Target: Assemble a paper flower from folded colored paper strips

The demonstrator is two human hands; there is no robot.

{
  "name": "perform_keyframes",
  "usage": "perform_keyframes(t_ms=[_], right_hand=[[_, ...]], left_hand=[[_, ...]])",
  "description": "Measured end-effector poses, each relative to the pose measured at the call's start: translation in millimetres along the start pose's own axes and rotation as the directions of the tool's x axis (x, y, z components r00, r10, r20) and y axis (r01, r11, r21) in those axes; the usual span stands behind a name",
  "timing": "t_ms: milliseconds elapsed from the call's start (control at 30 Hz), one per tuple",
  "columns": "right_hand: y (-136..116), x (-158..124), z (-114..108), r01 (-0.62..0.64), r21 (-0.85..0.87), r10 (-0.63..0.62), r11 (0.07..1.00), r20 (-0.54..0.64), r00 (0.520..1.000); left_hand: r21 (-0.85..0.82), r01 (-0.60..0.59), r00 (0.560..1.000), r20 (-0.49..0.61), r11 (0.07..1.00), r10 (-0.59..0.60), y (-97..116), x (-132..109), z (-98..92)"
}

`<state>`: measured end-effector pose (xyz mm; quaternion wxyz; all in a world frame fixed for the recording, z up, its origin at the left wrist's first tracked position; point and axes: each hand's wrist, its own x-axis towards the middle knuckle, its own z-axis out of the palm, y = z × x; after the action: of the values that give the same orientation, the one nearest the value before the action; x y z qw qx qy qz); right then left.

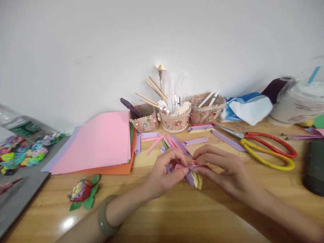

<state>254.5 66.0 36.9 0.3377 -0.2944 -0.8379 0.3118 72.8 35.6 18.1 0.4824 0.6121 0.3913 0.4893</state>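
Both hands pinch a small folded paper piece (189,177) in purple, yellow and pink, just above the table's middle. My left hand (169,170), with a ring and a green bangle, grips its left side between thumb and fingers. From the right, my right hand (222,167) closes thumb and fingers on the other edge, partly hiding the folds. Behind the hands lie folded paper strips (196,141) in purple, pink and green. A finished-looking paper flower (80,191) with green leaves rests on the table at left.
A stack of coloured paper (98,141) lies at left beside a grey board (27,189) with colourful pieces. Three decorated baskets (175,122) hold sticks and pens along the wall. Large scissors (265,145) lie at right, near a drink cup (298,101) and a dark object (314,167).
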Motion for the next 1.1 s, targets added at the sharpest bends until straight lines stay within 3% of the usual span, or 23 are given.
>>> perform_keyframes(t_ms=[100, 200, 333, 733, 900, 1100], right_hand=[[-2.8, 1.4, -1.3, -0.079, 0.099, 0.074, 0.992, 0.058, 0.996], [-5.9, 2.2, -1.0, -0.203, 0.201, 0.180, 0.958, 0.130, 0.975], [-5.7, 2.1, 0.4, -0.302, 0.285, 0.269, 0.910, 0.149, 0.951], [1.0, 4.9, 3.8, -0.331, 0.216, 0.319, 0.919, 0.092, 0.943], [1.6, 4.0, 6.4, -0.372, 0.267, 0.352, 0.889, 0.121, 0.928], [1.0, 2.0, 7.4, -0.412, 0.270, 0.357, 0.871, 0.228, 0.906]], left_hand=[[-0.056, 0.046, 0.995, 0.088, 0.997, -0.041, 2.7, 1.7, -2.7], [-0.153, 0.202, 0.971, 0.163, 0.967, -0.177, 3.1, 1.8, -2.7], [-0.212, 0.285, 0.958, 0.095, 0.935, -0.270, -0.5, 2.2, -0.7], [-0.239, 0.268, 0.957, -0.046, 0.933, -0.286, -10.6, 5.7, 0.8], [-0.330, 0.321, 0.941, 0.005, 0.888, -0.338, -6.7, 8.2, 1.7], [-0.363, 0.449, 0.892, 0.132, 0.817, -0.432, -2.6, 9.5, 3.9]])
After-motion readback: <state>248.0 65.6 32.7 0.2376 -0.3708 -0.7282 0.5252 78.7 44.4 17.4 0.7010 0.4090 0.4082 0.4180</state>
